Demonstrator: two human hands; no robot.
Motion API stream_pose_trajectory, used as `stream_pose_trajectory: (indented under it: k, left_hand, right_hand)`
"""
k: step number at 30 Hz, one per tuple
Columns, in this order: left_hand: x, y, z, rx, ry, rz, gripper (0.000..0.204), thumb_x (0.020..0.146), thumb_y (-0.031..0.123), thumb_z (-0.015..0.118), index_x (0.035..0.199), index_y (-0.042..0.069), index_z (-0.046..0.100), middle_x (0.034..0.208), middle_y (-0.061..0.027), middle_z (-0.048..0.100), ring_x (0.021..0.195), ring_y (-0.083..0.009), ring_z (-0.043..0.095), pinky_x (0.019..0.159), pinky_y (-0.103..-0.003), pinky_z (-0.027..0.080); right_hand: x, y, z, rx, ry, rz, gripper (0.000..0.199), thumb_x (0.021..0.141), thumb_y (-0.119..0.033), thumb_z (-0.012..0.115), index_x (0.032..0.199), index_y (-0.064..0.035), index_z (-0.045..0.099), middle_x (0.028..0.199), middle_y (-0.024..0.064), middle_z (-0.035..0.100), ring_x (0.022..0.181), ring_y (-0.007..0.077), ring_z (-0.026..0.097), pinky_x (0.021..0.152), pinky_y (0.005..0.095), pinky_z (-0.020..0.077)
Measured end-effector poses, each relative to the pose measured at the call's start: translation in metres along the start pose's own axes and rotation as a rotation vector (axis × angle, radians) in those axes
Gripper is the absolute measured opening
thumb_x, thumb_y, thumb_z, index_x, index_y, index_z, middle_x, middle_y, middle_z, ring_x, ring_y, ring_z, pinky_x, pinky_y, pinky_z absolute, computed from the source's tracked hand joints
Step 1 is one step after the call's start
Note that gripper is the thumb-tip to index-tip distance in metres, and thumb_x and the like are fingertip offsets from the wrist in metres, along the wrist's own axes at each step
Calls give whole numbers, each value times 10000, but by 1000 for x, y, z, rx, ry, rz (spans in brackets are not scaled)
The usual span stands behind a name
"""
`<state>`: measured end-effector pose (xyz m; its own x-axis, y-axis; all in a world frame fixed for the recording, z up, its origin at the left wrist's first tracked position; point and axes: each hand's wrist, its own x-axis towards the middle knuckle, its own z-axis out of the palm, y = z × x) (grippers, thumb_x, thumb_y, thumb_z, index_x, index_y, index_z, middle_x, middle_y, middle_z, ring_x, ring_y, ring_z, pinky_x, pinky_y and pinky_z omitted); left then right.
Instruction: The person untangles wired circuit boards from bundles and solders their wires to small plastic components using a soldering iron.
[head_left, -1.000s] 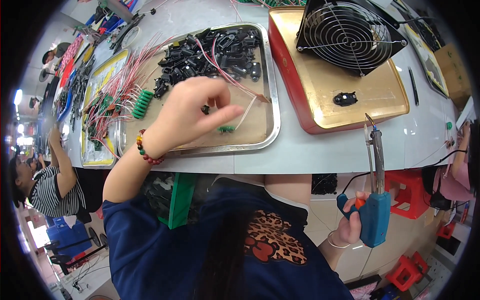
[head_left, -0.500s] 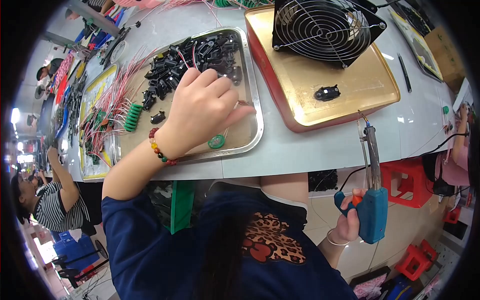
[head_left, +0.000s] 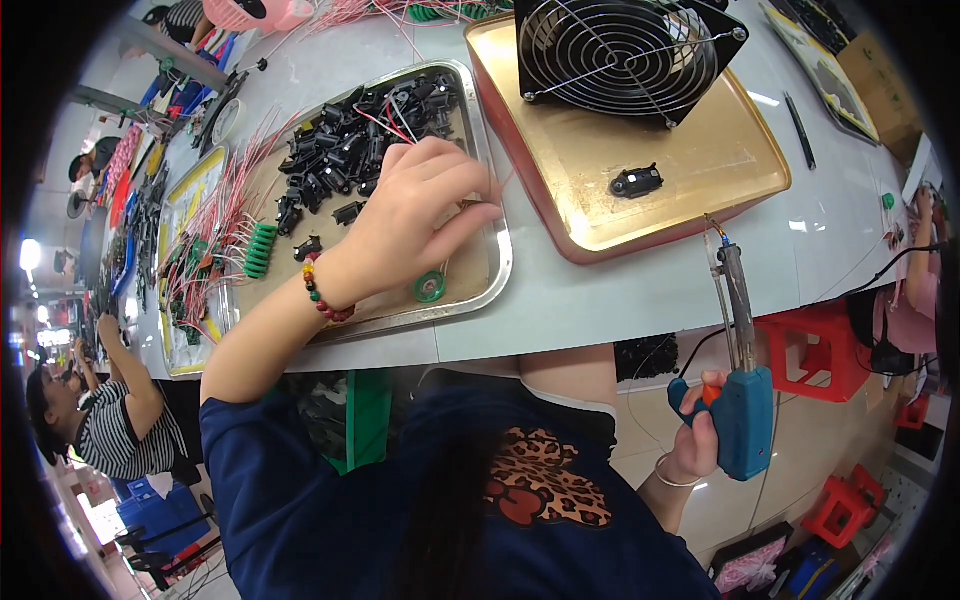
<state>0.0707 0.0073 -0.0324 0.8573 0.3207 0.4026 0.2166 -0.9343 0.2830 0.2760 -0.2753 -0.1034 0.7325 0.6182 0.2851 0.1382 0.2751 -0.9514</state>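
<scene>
My left hand (head_left: 418, 208), with a beaded bracelet at the wrist, is over the right part of a metal tray (head_left: 503, 255). Its thumb and fingers are pinched together; what they hold is mostly hidden, though a thin reddish strand shows by the fingertips. Below the hand in the tray lies a small round green piece (head_left: 430, 287). Beyond it is a heap of small black plastic housings (head_left: 335, 140). My right hand (head_left: 697, 435) grips a teal soldering gun (head_left: 745, 420), tip up, at the front edge of a gold-topped red tin (head_left: 590, 215). One black housing (head_left: 637, 181) rests on the tin.
A black fan with a wire guard (head_left: 625, 65) stands on the tin's far part. Left of the heap lie red and white wires (head_left: 205, 225) and a green coil (head_left: 260, 250). A black pen-like stick (head_left: 800, 130) is at right. Red stools (head_left: 820, 360) and co-workers flank the table.
My left hand has shifted slightly right, its fingers turning more into view. The whole view has moved a little. My right hand keeps hold of the soldering gun.
</scene>
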Motion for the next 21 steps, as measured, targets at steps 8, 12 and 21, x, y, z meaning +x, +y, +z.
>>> stream_pose_trajectory:
  k: [8,12,21]
  left_hand:
    - [-13,12,-16,-924,-42,-424,342,965,266,392,1078,-27,528,716,25,379,722,-99,388,711,-227,328]
    - [-16,14,-12,-795,-32,-438,398,966,279,380,1199,-33,462,743,17,361,711,-98,367,719,-225,326]
    - [-19,5,2,-897,66,-559,310,991,221,401,1028,-11,603,708,20,493,655,-47,401,593,-188,356]
  right_hand:
    - [0,3,-2,7,-10,16,467,712,-132,552,1121,87,498,1026,190,571,602,172,510,604,276,400]
    - [-1,3,2,-5,-15,8,460,717,-131,548,1118,88,498,1031,187,571,604,173,511,605,280,404]
    - [-2,3,1,-3,-21,0,455,725,-130,560,1122,85,501,1033,183,575,614,175,519,596,271,404]
